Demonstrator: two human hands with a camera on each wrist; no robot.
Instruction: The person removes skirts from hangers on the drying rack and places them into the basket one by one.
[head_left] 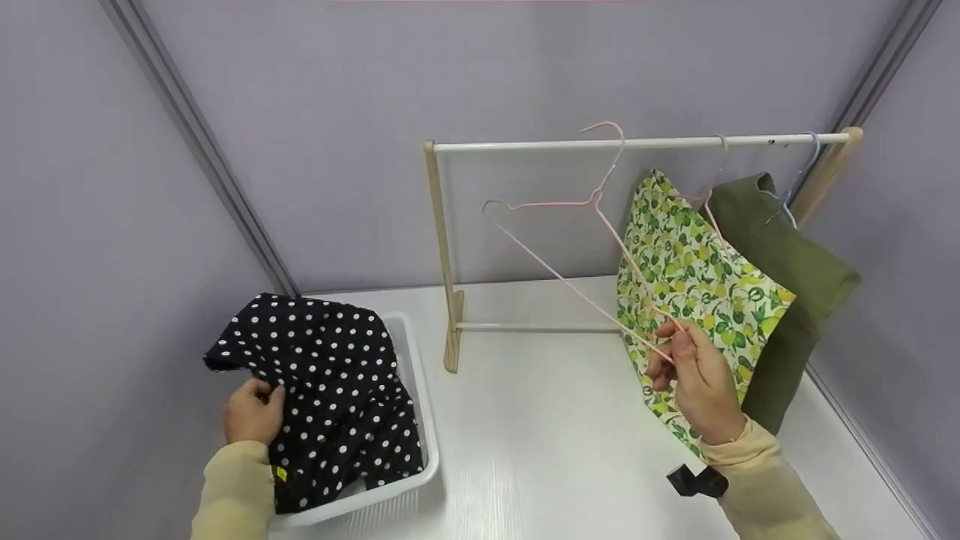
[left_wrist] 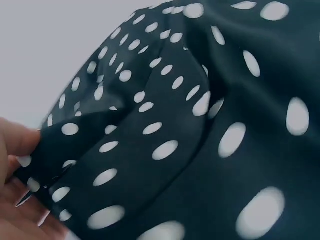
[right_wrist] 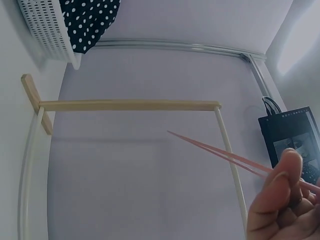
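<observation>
In the head view my left hand (head_left: 253,412) pinches the edge of a black cloth with white polka dots (head_left: 330,375), which lies bunched over a white plastic basket (head_left: 427,442). The left wrist view has the dotted cloth (left_wrist: 165,150) filling most of it, its edge between the thumb and fingers (left_wrist: 20,137). On the other side, my right hand (head_left: 699,379) grips one end of a pink wire hanger (head_left: 555,202). The hanger is tilted, its hook up near the rail and nothing hanging on it. From the right wrist, the thumb and fingers (right_wrist: 282,195) pinch the pink wire (right_wrist: 215,150).
A clothes rack with a white rail (head_left: 525,147) and wooden legs stands at the back. On its right hang a lemon-print cloth (head_left: 675,255) and an olive-green garment (head_left: 787,277), on pink and blue hangers. Purple-grey panels (head_left: 360,150) enclose the white tabletop (head_left: 525,420).
</observation>
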